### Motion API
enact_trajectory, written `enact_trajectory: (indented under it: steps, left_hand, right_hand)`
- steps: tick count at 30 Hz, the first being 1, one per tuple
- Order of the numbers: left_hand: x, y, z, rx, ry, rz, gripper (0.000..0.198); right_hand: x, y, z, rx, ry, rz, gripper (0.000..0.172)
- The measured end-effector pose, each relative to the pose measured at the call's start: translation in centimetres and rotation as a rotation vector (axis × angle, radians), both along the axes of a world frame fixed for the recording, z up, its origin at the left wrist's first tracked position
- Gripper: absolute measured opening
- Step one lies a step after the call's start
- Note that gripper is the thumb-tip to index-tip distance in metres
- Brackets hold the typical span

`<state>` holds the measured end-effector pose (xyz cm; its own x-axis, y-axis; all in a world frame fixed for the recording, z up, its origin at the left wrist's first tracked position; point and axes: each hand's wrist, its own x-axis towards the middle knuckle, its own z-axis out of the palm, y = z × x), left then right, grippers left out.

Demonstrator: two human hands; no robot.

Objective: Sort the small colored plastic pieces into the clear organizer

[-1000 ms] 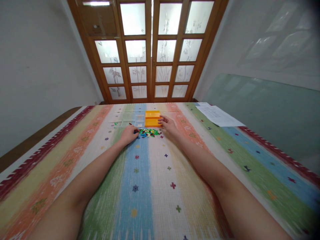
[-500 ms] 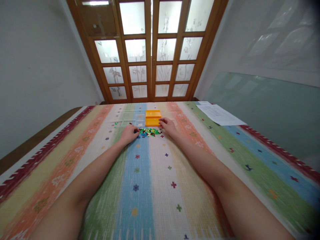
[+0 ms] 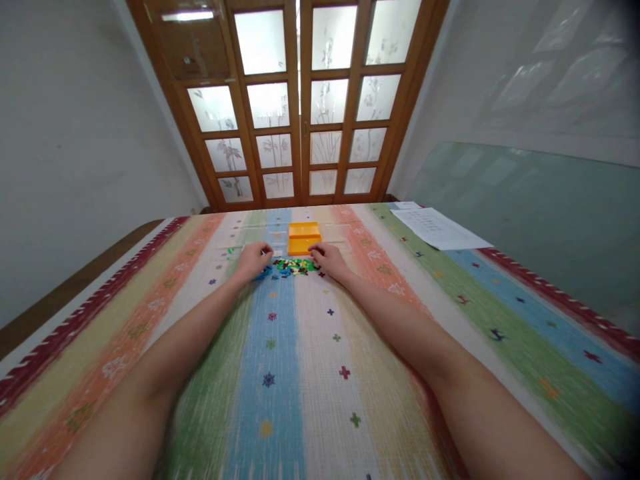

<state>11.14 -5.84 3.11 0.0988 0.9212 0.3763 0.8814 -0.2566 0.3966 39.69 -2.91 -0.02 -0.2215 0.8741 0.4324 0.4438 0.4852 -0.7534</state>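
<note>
Left hand: curled at the left edge of the small bricks, grip unclear. Right hand: fingers bent, touching their right edge. Step: picking pieces; next calls for a fine pinch. Orange tray just behind.

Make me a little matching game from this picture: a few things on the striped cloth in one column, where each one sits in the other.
Things:
1. orange tray
2. pile of small coloured pieces
3. sheet of paper
4. left hand

Places:
A. between the two hands
B. far right of the cloth, near the glass pane
C. at the left end of the pile
D. just beyond the pile, toward the doors

Pairs: 1-D, 2-A, 3-B, 4-C
</note>
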Motion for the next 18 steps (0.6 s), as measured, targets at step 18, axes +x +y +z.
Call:
enact_trajectory:
  steps: [18]
  left_hand:
    - [0.8, -0.3, 0.5, -0.086, 0.264, -0.307, 0.018]
  right_hand:
    - [-0.1, -1.2, 1.4, -0.056, -0.009, 0.015, 0.015]
